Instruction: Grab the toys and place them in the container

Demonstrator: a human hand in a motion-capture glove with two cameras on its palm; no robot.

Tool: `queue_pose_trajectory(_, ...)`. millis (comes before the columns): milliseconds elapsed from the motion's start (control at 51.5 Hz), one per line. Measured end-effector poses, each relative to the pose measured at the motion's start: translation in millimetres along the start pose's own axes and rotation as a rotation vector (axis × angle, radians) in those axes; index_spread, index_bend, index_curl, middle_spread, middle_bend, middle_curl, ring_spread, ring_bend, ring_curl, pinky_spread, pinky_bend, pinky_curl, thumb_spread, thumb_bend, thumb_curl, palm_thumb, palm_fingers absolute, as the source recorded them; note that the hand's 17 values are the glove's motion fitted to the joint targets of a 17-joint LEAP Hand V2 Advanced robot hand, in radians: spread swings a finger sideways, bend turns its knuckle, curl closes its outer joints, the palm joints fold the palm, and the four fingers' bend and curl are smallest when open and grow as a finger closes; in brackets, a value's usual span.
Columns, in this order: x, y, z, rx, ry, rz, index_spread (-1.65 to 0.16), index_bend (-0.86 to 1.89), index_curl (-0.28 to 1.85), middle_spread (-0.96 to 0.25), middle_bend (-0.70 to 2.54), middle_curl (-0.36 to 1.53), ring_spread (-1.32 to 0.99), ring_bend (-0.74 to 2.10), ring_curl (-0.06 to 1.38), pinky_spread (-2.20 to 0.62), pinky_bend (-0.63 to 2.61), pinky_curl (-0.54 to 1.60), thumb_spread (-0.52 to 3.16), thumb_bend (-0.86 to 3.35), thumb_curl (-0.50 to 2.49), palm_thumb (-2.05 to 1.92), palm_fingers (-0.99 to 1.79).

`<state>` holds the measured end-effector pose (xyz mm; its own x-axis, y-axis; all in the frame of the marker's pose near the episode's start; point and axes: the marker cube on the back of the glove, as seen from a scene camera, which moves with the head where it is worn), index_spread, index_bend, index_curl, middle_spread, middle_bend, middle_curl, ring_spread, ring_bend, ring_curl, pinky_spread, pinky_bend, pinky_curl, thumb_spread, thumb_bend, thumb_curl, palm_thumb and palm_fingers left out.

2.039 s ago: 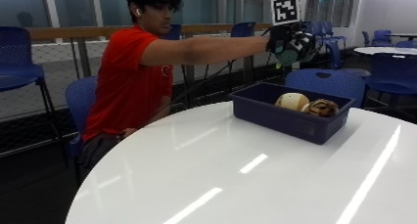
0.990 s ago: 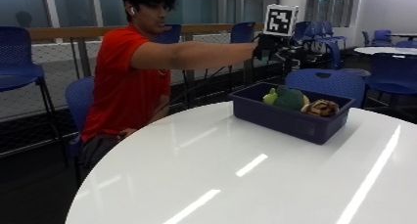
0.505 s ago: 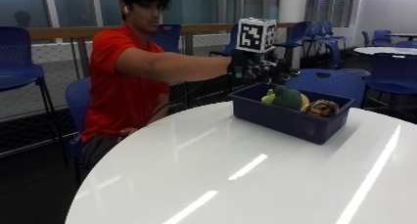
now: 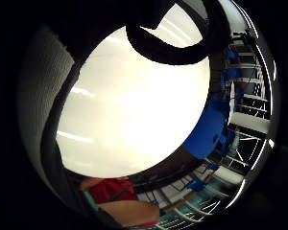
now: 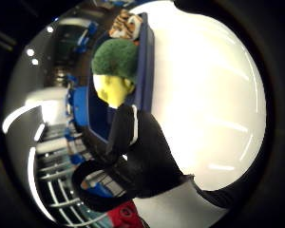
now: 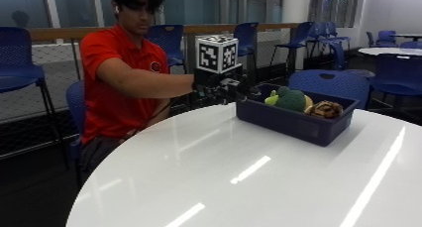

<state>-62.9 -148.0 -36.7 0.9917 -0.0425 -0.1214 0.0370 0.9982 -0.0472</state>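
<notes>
In the outside view, a dark blue container (image 6: 296, 122) stands on the white round table (image 6: 264, 177). Inside it lie a green and yellow plush toy (image 6: 288, 98) and a brown striped toy (image 6: 326, 109). My gloved right hand (image 6: 227, 88) hovers just beside the container's near end, over the table edge, fingers relaxed and holding nothing. The thumb side palm view shows the green plush (image 5: 116, 59), the striped toy (image 5: 126, 23) and the container wall (image 5: 145, 71), with my gloved fingers (image 5: 133, 142) free of them. No toy lies on the table.
Blue chairs (image 6: 333, 83) stand behind the container and along the railing. The little finger side palm view looks down on the bare white tabletop (image 4: 134, 110) and my red shirt (image 4: 113, 189). Another white table (image 6: 389, 51) stands at the far right.
My hand let the green plush drop into the container. It then drew back from above the container toward my body and came lower.
</notes>
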Motion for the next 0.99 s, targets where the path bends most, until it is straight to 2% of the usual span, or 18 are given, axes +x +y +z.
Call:
queue_pose_trajectory(563, 78.6, 86.3, 21.4, 0.047, -0.054, 0.063, -0.33, 0.18, 0.36, -0.05, 0.13, 0.22, 0.04, 0.14, 0.17, 0.09, 0.80, 0.31, 1.19, -0.06, 0.19, -0.09, -0.17)
queue_pose_trajectory(990, 96.7, 107.4, 29.4, 0.044, -0.070, 0.099, -0.33, 0.19, 0.37, -0.05, 0.13, 0.21, 0.04, 0.15, 0.14, 0.09, 0.78, 0.32, 1.20, -0.06, 0.19, -0.08, -0.16)
